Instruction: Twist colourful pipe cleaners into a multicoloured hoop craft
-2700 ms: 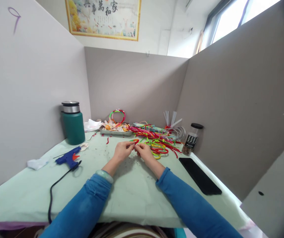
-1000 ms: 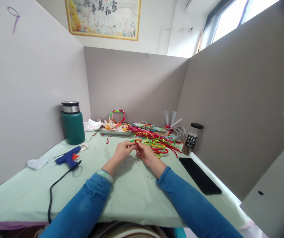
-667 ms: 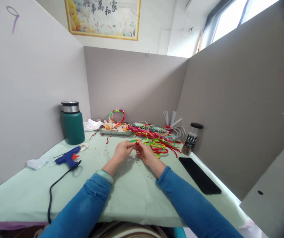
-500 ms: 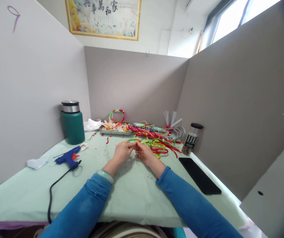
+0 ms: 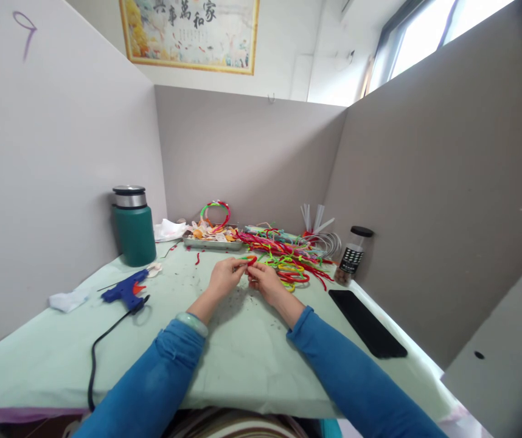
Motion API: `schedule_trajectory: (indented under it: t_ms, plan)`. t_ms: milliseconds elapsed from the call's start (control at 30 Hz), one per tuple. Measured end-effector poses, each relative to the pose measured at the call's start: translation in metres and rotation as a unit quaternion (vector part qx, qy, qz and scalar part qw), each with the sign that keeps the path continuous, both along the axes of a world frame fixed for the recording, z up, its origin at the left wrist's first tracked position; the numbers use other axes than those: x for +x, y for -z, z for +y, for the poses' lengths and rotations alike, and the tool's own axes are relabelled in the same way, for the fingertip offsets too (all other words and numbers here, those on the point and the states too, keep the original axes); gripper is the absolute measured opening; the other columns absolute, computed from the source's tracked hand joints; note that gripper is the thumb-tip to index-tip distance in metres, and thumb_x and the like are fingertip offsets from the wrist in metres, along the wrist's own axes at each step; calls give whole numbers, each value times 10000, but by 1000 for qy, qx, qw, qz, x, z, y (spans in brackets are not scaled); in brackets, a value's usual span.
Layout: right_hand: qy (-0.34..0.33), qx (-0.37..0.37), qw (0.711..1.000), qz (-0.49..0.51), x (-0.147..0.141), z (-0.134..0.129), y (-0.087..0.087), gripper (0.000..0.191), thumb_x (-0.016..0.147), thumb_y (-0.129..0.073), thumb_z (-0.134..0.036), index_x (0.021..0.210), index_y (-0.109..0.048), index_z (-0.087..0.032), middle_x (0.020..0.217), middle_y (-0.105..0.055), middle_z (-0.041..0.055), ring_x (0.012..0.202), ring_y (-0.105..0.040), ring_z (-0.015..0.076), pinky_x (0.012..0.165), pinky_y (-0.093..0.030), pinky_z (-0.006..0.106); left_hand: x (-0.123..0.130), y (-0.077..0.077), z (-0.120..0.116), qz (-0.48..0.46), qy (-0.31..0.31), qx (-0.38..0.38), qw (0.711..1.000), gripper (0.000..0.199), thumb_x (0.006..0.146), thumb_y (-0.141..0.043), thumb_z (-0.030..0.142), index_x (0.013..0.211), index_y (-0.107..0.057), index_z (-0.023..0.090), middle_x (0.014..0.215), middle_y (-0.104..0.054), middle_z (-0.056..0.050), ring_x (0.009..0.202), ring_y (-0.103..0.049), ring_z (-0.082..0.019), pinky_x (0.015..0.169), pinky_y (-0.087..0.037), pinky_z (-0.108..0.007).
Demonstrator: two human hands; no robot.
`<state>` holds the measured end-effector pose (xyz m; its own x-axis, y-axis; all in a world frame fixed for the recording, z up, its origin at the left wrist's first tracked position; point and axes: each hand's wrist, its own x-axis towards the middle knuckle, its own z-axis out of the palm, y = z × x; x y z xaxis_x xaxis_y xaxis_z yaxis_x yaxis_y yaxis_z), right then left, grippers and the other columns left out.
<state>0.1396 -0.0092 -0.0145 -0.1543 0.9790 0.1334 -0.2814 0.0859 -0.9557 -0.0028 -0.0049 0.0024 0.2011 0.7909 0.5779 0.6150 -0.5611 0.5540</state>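
Above the middle of the table, both hands meet at a small bent pipe cleaner (image 5: 252, 260), red with some green and orange toward its left end. My left hand (image 5: 225, 278) pinches it from the left, fingers closed. From the right, my right hand (image 5: 265, 282) is closed on its red end, fingertips close to those of the left. Part of the piece is hidden behind the fingers. Just beyond my right hand lie red and yellow pipe cleaner loops (image 5: 295, 275) and a heap of loose pipe cleaners (image 5: 274, 242) in several colours.
A blue glue gun (image 5: 126, 290) with a black cord lies left, before a green bottle (image 5: 134, 231). Behind stands a metal tray (image 5: 213, 244) of small pieces with a coloured ring (image 5: 215, 214). On the right are a jar (image 5: 352, 258) and a black phone-like slab (image 5: 367, 323). Grey partitions enclose the table.
The fingers have shifted slightly, and more of the red bend of the pipe cleaner shows above them. Both arms stay nearly in place.
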Motion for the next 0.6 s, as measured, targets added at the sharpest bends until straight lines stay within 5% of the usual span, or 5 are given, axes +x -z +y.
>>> schedule_trajectory:
  t_ms: [233,600]
  plan:
    - [26,59,997,-32,-1,-1,-2,199,641,-666,-345,665,-576,-169,595,-522,-31,520,-452,76,510,-368,211,1,-1,1,-58,1,-44,997,299,794,-541,306,978,-726,161,635,-655,1,541,-470,-85,535,-341,-190]
    - [63,90,990,-87,-3,0,0,224,664,-651,-393,647,-589,-179,552,-544,-24,482,-442,87,469,-351,215,1,-2,1,-70,-41,-49,996,271,769,-576,317,912,-743,159,695,-693,-21,603,-538,-105,569,-375,-199]
